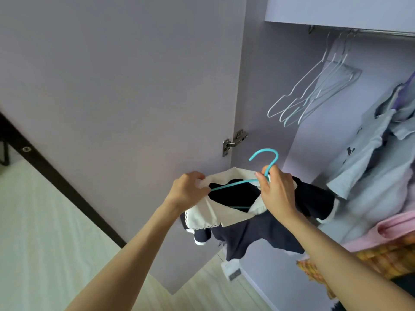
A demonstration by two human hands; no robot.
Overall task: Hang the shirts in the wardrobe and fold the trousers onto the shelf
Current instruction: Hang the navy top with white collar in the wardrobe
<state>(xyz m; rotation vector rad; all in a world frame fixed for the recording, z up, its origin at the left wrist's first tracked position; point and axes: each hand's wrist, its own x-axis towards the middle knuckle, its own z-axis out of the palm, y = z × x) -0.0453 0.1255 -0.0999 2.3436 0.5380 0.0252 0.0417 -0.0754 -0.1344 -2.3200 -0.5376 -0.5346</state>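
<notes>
You're mid-job: left hand pinches the navy shirt collar, right hand grips the teal hanger inside it, not yet on the rail, where other clothes already hang.

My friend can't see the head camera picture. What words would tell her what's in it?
Two hands fit a dark top with a white collar onto a teal hanger: the left hand holds the collar, the right hand pinches the hanger's neck. Behind, an open wardrobe has empty hangers on its rail and clothes hanging at right.
</notes>
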